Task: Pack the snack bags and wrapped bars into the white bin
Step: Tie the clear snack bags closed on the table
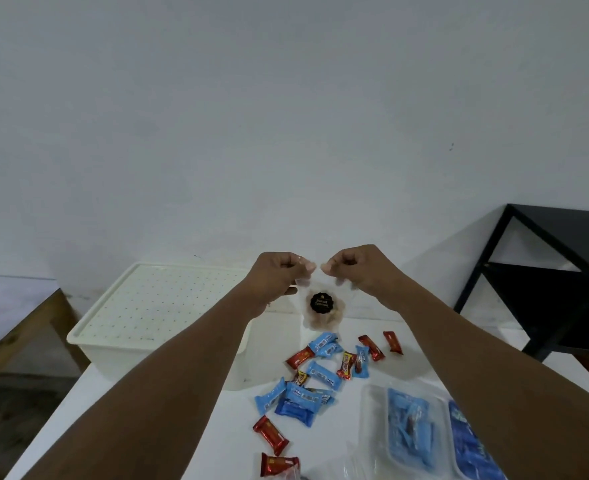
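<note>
From the head view, the left hand (279, 271) and right hand (352, 268) are raised side by side. Each grip pinches the top edge of a clear snack bag (322, 306) with a round black label. The bag hangs in the air above the far part of the white surface (327, 452), just right of the white bin (120, 358).

The bin sits at the surface's far left corner, and its dotted lid (154, 303) is on. Blue wrapped bars (324, 375) and red wrapped bars (270, 435) lie scattered loosely between the bin and a clear tray (372, 427) near the right edge. The tray holds more blue bars. Bare white surface shows to the far right of the bars and in front of the bin.

A wooden table (19, 334) stands beyond the left edge. A black shelf frame (545, 271) stands beyond the right.
</note>
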